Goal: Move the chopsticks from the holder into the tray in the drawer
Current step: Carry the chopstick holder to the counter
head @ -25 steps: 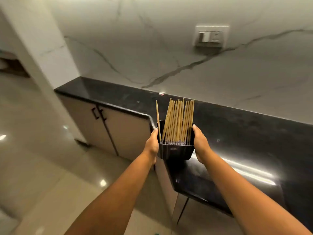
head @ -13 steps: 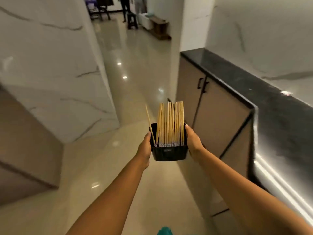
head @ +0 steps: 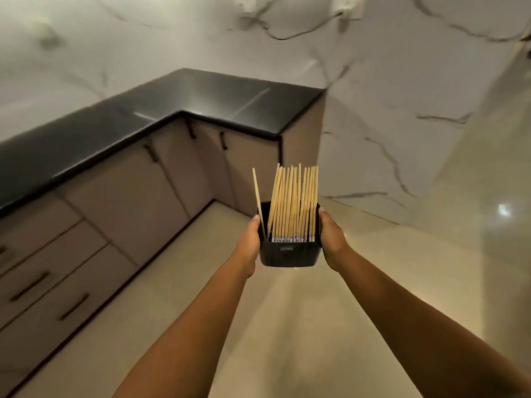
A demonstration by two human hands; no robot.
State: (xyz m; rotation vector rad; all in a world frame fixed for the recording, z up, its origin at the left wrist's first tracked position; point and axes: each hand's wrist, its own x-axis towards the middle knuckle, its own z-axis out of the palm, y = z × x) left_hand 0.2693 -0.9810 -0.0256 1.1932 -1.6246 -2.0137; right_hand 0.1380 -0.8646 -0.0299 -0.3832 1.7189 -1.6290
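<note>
A black holder (head: 289,253) is carried in mid-air in front of me, above the floor. Several wooden chopsticks (head: 296,202) stand upright in it; one chopstick leans apart at the left. My left hand (head: 249,242) grips the holder's left side and my right hand (head: 331,239) grips its right side. Closed drawers (head: 54,277) with dark handles sit at the lower left. No tray is in view.
An L-shaped black countertop (head: 201,101) runs from the left to the middle, with beige cabinet doors (head: 178,168) below it. Marble walls (head: 388,124) rise behind and to the right. A glossy beige floor (head: 287,326) lies beneath my arms.
I have turned with the holder: the view swung from one counter, past a corridor, to an L-shaped counter with drawers. Both hands kept their grip on the holder.
</note>
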